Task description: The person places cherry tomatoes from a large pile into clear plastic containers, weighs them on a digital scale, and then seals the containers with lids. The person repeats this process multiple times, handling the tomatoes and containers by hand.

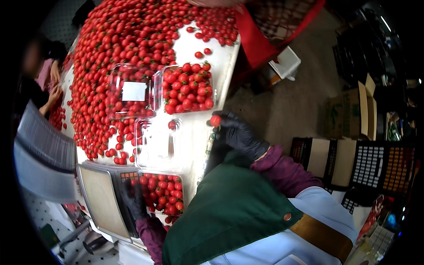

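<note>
My right hand [242, 136], in a black glove, pinches a single cherry tomato [215, 120] just off the table's right edge. In a black glove too, my left hand [134, 202] lies between the scale [102, 198] and a clear clamshell box full of cherry tomatoes [162, 193]; its fingers are dark and blurred, so their grip is unclear. Farther up stands another filled clamshell box [187, 88]. Its clear lid [132, 91], with a white label, lies folded open over loose tomatoes. Between the two filled boxes sits a clear plastic lid or tray [158, 143], with one tomato near its top edge.
Loose cherry tomatoes [128, 35] cover the far and left parts of the white table [225, 66]. Stacked clear containers [44, 154] stand left of the scale. A co-worker's hands [54, 84] are at the left edge. Cardboard boxes [346, 110] and black crates [380, 165] stand right.
</note>
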{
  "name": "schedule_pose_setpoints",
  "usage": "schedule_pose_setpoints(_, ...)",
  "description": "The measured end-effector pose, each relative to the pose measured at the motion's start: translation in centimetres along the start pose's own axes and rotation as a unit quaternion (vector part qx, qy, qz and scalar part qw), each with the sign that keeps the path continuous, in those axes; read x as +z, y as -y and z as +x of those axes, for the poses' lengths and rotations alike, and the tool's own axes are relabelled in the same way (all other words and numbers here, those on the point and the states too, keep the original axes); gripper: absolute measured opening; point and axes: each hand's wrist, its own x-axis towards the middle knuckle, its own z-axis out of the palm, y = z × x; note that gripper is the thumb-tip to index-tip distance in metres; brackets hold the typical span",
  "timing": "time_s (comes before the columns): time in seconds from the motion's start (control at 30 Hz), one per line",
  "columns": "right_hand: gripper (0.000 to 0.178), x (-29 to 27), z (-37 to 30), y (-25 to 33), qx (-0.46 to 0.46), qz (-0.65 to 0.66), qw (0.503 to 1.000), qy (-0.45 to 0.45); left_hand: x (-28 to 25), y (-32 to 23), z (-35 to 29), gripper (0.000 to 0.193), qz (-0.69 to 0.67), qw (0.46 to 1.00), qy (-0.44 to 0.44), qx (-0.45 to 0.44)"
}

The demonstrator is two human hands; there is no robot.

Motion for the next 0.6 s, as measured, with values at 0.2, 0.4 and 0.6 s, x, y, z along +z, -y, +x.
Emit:
schedule_pose_setpoints(0.2, 0.024, -2.3, -1.1, 2.8, -0.068, 0.078, 0.994, -0.02, 2.4, -2.2, -4.6, 0.034, 0.069, 0.987, 0.018, 0.142)
schedule_pose_setpoints(0.4, 0.023, -6.6, -1.1, 5.7, -0.115, 0.069, 0.989, -0.067, 2.8, -1.4, -5.0, 0.041, 0.003, 0.995, 0.003, 0.101)
schedule_pose_setpoints(0.6, 0.021, -15.7, 1.9, 14.3, -0.248, 0.113, 0.944, -0.185, 3.6, -3.3, -4.3, 0.053, 0.101, 0.983, 0.011, 0.154)
